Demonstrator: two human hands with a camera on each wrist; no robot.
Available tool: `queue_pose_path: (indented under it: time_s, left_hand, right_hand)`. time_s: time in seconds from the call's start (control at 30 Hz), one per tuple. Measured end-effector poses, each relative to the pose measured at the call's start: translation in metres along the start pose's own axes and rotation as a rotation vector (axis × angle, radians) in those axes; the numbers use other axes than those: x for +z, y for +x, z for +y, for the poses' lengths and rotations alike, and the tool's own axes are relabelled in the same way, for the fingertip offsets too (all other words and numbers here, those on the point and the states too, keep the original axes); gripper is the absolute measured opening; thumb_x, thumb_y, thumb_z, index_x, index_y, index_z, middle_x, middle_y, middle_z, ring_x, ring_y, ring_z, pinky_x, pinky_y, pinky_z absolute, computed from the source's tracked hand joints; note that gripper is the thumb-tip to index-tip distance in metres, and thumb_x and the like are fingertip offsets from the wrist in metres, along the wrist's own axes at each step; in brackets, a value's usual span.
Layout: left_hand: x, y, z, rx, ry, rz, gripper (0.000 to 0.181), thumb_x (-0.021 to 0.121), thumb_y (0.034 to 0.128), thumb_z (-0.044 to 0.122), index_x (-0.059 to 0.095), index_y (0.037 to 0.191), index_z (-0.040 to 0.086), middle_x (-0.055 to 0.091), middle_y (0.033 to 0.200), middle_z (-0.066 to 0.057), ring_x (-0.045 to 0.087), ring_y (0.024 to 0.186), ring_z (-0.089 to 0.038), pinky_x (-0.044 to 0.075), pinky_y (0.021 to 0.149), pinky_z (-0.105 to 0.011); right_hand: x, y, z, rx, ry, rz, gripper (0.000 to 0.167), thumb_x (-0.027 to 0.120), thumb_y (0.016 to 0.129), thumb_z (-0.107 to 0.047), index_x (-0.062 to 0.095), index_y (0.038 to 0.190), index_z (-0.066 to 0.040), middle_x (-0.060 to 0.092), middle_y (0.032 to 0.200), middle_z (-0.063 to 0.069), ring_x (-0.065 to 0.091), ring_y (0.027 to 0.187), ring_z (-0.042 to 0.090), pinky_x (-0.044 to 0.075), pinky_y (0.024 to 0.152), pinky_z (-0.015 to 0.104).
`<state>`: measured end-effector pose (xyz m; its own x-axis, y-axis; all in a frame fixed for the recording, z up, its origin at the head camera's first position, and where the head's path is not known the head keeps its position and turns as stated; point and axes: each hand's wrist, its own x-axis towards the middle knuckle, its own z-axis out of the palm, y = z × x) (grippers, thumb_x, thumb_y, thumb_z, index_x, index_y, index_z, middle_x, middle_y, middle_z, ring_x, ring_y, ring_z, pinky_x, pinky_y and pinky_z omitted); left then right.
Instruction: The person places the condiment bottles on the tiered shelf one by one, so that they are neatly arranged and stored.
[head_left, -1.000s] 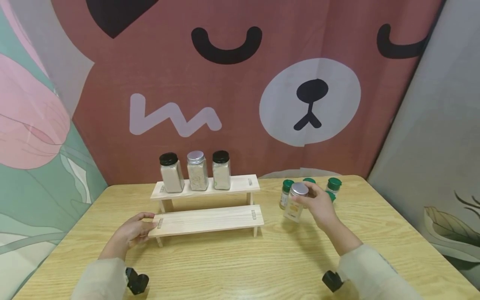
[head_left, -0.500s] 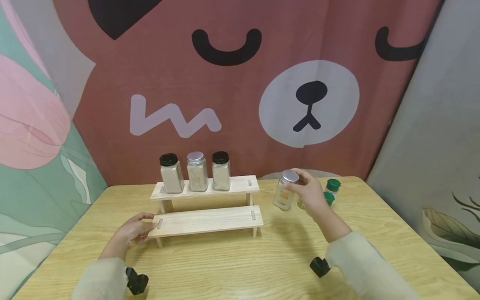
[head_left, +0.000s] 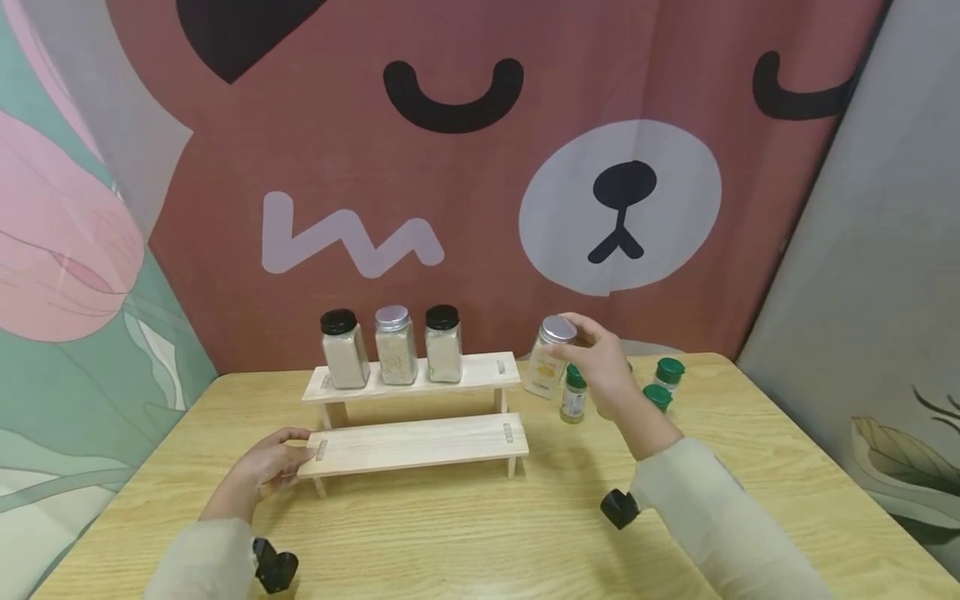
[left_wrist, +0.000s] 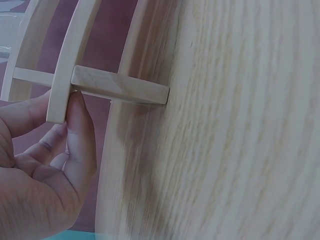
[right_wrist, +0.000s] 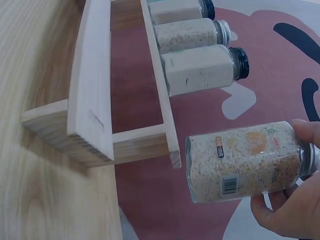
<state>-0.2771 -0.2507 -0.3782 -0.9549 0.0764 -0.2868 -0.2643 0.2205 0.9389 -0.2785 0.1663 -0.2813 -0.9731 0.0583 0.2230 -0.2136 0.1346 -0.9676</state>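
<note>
The silver-lidded jar [head_left: 542, 372] had moved leftward since the earlier frames, from among the green-capped bottles [head_left: 573, 402] to just beside the right end of the rack's upper tier [head_left: 480, 371]. One of those bottles, hidden half a second earlier, stood in view again. The right hand [head_left: 600, 365] gripped the jar near its lid, fingers and thumb on opposite sides; the right wrist view showed the base apart from the tier's end. The left hand [left_wrist: 47, 165] had stayed put, pinching the left end of the lower tier [head_left: 420, 443] between thumb and fingers, apparently to steady it. Three jars, black-lidded [head_left: 345, 360], silver-topped [head_left: 396, 354] and black-topped [head_left: 444, 352], stood upright in a row on the upper tier, unmoved. The shift was judged to be a carry in progress: the jar was nearer the rack, but not yet set on it or released.
</note>
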Motion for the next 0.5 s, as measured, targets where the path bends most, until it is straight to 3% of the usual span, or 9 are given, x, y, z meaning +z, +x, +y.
queue_pose_path:
  time_s: [0.5]
  left_hand:
    - [-0.001, -0.001, -0.002, 0.015, 0.012, -0.013, 0.049, 0.054, 0.0828, 0.006, 0.028, 0.122, -0.007, 0.055, 0.074, -0.002, 0.051, 0.061, -0.010, 0.039, 0.052, -0.022]
  right_hand:
    - [0.026, 0.020, -0.005, -0.002, 0.088, -0.011, 0.044, 0.067, 0.073, -0.007, 0.051, 0.114, -0.004, 0.052, 0.102, 0.006, 0.048, 0.092, 0.017, 0.041, 0.076, 0.028]
